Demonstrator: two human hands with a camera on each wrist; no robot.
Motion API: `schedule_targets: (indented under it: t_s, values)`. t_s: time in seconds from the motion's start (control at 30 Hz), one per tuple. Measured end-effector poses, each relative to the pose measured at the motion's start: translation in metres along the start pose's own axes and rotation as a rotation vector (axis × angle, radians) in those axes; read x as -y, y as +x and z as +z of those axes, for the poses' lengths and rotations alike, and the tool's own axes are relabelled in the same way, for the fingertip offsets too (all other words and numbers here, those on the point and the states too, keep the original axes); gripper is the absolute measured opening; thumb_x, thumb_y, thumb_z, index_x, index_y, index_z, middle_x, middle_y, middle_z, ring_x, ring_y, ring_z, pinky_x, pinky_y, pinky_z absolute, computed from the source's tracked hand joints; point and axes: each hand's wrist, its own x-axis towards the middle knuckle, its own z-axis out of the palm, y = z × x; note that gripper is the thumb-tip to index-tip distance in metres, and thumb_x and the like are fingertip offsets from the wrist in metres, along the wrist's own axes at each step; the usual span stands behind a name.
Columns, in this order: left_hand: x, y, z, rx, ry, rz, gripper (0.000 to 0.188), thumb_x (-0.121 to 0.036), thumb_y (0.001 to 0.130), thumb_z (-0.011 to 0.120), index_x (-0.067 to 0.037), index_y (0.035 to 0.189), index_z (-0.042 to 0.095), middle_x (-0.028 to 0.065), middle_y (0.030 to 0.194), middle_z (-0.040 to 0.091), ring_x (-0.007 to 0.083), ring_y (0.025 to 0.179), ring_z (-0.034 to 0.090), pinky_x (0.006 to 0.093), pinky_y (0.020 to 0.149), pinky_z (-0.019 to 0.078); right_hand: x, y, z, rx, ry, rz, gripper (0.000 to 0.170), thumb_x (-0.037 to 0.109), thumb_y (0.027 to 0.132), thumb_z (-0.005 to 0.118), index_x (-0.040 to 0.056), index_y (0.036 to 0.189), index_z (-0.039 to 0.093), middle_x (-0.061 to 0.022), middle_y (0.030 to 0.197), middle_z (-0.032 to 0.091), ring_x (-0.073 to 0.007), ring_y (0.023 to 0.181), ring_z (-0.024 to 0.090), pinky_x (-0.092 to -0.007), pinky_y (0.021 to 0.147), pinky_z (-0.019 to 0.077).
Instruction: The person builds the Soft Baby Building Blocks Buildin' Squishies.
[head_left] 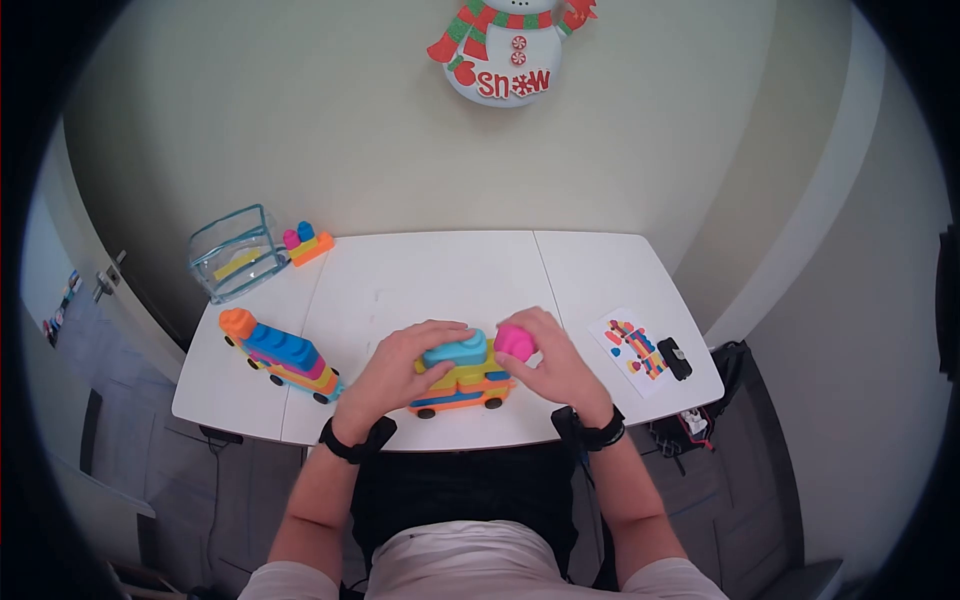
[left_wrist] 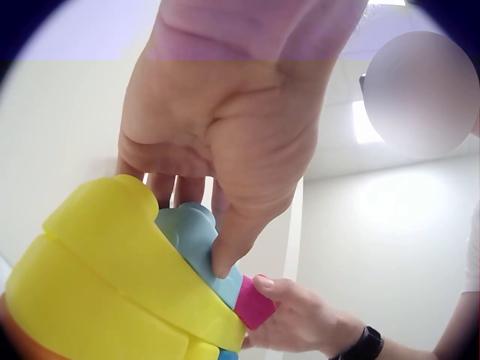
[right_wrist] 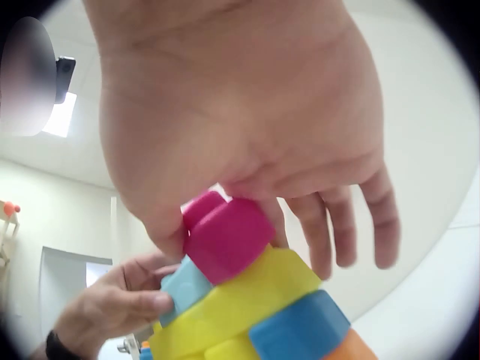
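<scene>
A wheeled toy vehicle of building blocks (head_left: pixel 465 385) stands near the table's front edge, with yellow blocks (left_wrist: pixel 120 262) over blue and orange ones. On its top sits a light blue block (head_left: pixel 455 350), pinched between the thumb and fingers of my left hand (head_left: pixel 395 365). My right hand (head_left: pixel 560 368) grips a pink block (right_wrist: pixel 229 238) at the vehicle's right end, thumb on one side and index finger on the other. In the right wrist view the pink block rests against the yellow layer, right beside the light blue block. The other right fingers hang down past it.
At the left stands a second block vehicle (head_left: pixel 285 350). Behind it are a clear zippered bag (head_left: pixel 235 275) with a yellow piece inside and a small block stack (head_left: pixel 308 248). A picture sheet (head_left: pixel 630 350) and a black device (head_left: pixel 676 358) lie at the right.
</scene>
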Motion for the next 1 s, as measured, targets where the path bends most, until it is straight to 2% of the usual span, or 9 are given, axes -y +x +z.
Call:
schedule_targets:
  t_s: [0.03,0.07,0.27,0.5,0.53,0.6,0.73,0.87,1.0]
  values:
    - [0.001,-0.001,0.0,0.005,-0.006,0.013,0.052,-0.001,0.093,0.08,-0.01,0.144,0.074,0.0155,0.143,0.074,0.0368,0.127,0.073,0.0438,0.11,0.0587,-0.001,0.0,0.006,0.054,-0.146,-0.034,0.041,0.027,0.099,0.081,0.0044,0.131,0.071,-0.0182,0.124,0.07,-0.0349,0.113,0.07,-0.0425,0.096,0.0582]
    - [0.002,-0.001,-0.001,0.002,-0.003,0.011,0.052,-0.001,0.093,0.08,-0.01,0.144,0.074,0.0155,0.143,0.074,0.0368,0.127,0.073,0.0438,0.11,0.0587,-0.001,0.0,0.015,0.057,0.1,0.16,0.037,0.031,0.098,0.081,0.0046,0.122,0.074,-0.0193,0.115,0.076,-0.0383,0.107,0.073,-0.0452,0.093,0.0597]
    - [0.015,0.001,0.0,0.026,-0.069,0.095,0.05,0.0,0.096,0.076,-0.01,0.145,0.072,0.0151,0.145,0.073,0.0371,0.13,0.071,0.0449,0.113,0.0573,0.013,0.006,0.01,0.105,0.047,0.303,0.037,0.031,0.092,0.083,0.0053,0.118,0.074,-0.0192,0.095,0.08,-0.0417,0.092,0.078,-0.0479,0.086,0.0617]
    - [0.024,-0.002,0.003,0.114,-0.149,0.11,0.054,0.0,0.097,0.074,-0.013,0.149,0.069,0.0129,0.152,0.068,0.0358,0.141,0.063,0.0481,0.122,0.0493,0.018,0.006,0.001,0.206,-0.13,0.319,0.062,0.048,0.091,0.085,0.0082,0.135,0.068,-0.0221,0.11,0.08,-0.042,0.105,0.077,-0.0499,0.093,0.0608]
    - [0.022,-0.005,0.005,0.104,-0.039,0.093,0.057,-0.001,0.097,0.073,-0.015,0.152,0.067,0.0123,0.155,0.066,0.0355,0.145,0.059,0.0497,0.124,0.0458,0.025,0.006,0.001,0.223,-0.197,0.328,0.074,0.05,0.087,0.091,0.0079,0.142,0.064,-0.0224,0.115,0.079,-0.0424,0.11,0.077,-0.0505,0.096,0.0602]
    - [0.013,-0.012,0.005,0.114,0.174,0.041,0.061,-0.004,0.1,0.069,-0.02,0.158,0.06,0.0105,0.166,0.055,0.0375,0.16,0.043,0.0571,0.131,0.035,0.023,0.006,0.011,0.189,-0.184,0.247,0.076,0.049,0.084,0.093,0.0075,0.141,0.064,-0.0218,0.113,0.079,-0.0418,0.109,0.077,-0.05,0.094,0.0607]
    - [0.009,-0.031,-0.017,0.04,0.46,0.05,0.061,-0.011,0.098,0.074,-0.023,0.156,0.061,0.0105,0.172,0.048,0.0417,0.166,0.031,0.0664,0.134,0.0259,0.01,0.015,0.031,0.186,-0.087,0.201,0.08,0.041,0.077,0.102,0.0084,0.139,0.064,-0.0173,0.104,0.082,-0.0397,0.099,0.081,-0.0463,0.088,0.0637]
    - [0.036,-0.054,-0.083,-0.328,0.525,-0.194,0.08,-0.023,0.084,0.091,-0.028,0.158,0.061,0.0118,0.176,0.042,0.046,0.17,0.019,0.0752,0.134,0.0083,0.013,0.023,0.035,0.19,-0.214,0.175,0.076,0.039,0.078,0.101,0.0082,0.136,0.064,-0.0159,0.105,0.082,-0.0391,0.098,0.081,-0.0461,0.086,0.064]
    - [0.074,-0.111,-0.137,-0.385,0.663,-0.623,0.095,-0.025,0.071,0.1,-0.023,0.158,0.062,0.021,0.179,0.035,0.0484,0.17,0.018,0.0673,0.136,0.0167,0.003,0.031,0.031,0.156,-0.225,0.274,0.073,0.043,0.079,0.098,0.0108,0.135,0.064,-0.0153,0.106,0.082,-0.0394,0.1,0.08,-0.0483,0.085,0.0632]
